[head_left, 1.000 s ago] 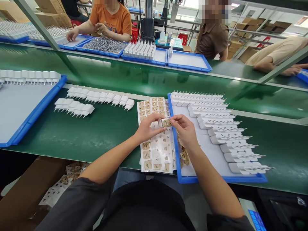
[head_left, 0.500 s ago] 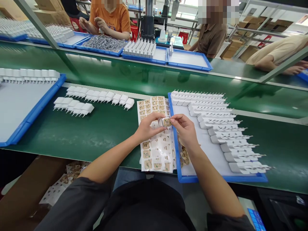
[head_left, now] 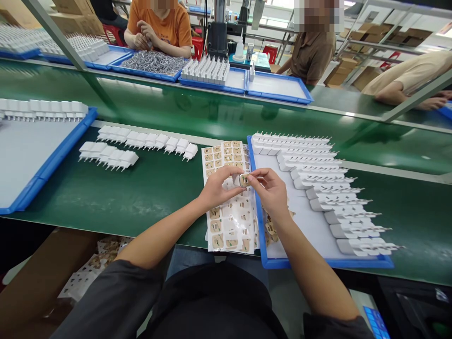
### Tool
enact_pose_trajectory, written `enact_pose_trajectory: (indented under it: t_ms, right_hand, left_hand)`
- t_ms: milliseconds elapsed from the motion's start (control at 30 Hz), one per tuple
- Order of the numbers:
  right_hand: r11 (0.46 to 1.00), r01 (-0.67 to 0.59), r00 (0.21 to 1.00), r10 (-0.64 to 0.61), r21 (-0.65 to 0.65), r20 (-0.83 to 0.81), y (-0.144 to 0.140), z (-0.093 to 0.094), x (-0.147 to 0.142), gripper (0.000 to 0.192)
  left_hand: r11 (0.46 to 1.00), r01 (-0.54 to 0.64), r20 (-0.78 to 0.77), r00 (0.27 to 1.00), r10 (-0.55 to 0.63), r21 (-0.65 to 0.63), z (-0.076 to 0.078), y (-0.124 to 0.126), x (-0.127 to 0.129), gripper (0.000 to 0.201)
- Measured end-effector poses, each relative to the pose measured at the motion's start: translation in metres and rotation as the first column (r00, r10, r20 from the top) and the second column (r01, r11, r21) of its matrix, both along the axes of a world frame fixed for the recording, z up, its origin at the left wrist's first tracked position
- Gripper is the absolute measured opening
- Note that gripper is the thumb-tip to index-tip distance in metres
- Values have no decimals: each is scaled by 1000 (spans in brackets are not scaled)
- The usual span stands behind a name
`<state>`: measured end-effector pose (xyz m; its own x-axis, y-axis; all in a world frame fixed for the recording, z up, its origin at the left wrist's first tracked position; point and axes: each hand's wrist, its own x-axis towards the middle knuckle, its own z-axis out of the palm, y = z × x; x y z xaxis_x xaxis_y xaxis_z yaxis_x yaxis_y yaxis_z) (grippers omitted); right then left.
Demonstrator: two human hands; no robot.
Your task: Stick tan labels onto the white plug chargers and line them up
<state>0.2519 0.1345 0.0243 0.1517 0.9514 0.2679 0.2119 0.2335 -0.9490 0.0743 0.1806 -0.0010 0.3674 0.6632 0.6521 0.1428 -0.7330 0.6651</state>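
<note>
Green surface (head_left: 141, 193), sticker sheet (head_left: 229, 221) beside blue tray (head_left: 259, 221) | left hand (head_left: 215, 188) fingers pinch white plug (head_left: 243, 179) | right hand (head_left: 271, 190) fingers press sticker onto it | next likely needs firm smoothing.

small white charger (head_left: 242, 180) with a tan sticker on its facing end, pinched in mid-air between left hand (head_left: 216, 188) at its 9 o'clock and right hand (head_left: 271, 192) at its 3 o'clock. held level over the sticker sheet (head_left: 229, 221), at the blue tray's (head_left: 259, 221) 9 o'clock edge.
</note>
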Motion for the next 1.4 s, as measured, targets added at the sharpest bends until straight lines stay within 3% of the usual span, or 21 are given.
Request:
enact_pose_trajectory:
  t_ms: [200, 400, 500, 600, 733, 1067, 1300, 1400]
  right_hand:
    - [999, 14, 998, -16, 35, 56, -1, 2, -2, 13]
    - [986, 104, 963, -132, 130, 234, -3, 3, -6, 15]
    - [991, 131, 985, -132, 19, 113, -1, 2, -2, 20]
    - [995, -18, 995, 8, -99, -101, 3, 0, 0, 16]
    - [973, -194, 951, 156, -122, -268, 2, -1, -5, 19]
    - [982, -153, 949, 115, -110, -294, 1, -4, -13, 15]
    - [981, -176, 920, 133, -84, -369, 1, -3, -10, 8]
    - [971, -214, 923, 166, -104, -348, 1, 0, -6, 16]
  left_hand:
    - [1000, -4, -3, 1000, 4, 19, -1, 0, 0, 36]
    - [996, -6, 21, 1000, 4, 85, -1, -1, 0, 32]
    - [992, -15, 45, 999, 10, 125, -1, -3, 1, 33]
    - [987, -37, 63, 998, 27, 158, -1, -4, 2, 35]
    - [974, -79, 91, 994, 61, 211, -2, -5, 4, 33]
    - [953, -115, 29, 993, 111, 280, -10, -6, 6, 27]
    - [965, -66, 68, 996, 50, 252, -10, -5, 5, 32]
    - [981, -49, 101, 994, 31, 187, -7, -4, 4, 35]
